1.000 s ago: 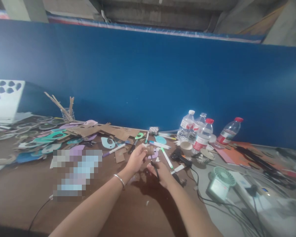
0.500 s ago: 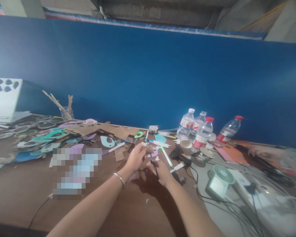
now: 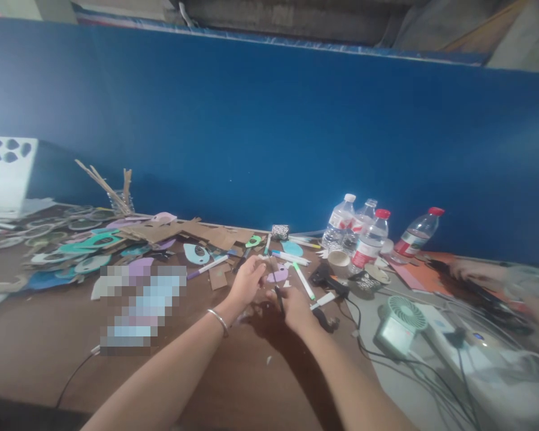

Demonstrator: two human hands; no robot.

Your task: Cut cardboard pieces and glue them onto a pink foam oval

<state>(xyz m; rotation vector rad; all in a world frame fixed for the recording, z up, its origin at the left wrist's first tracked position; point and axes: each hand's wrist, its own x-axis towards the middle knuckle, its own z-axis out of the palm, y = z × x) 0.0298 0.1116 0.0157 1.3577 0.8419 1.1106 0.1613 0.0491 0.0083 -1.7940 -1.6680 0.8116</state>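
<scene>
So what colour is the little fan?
The little fan is pale green; the head view shows it.

Shiny metal bangle (image 3: 220, 319), glossy plastic bottles (image 3: 369, 242), matt cardboard (image 3: 218, 235)

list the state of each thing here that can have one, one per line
white-capped bottle, capped
front red-capped bottle, capped
far-right red-capped bottle, capped
brown strips, leaning upright in a clear cup
green-and-white marker, lying down
black-handled tool, held in the right hand
small fan, spinning or still, cannot tell
</scene>
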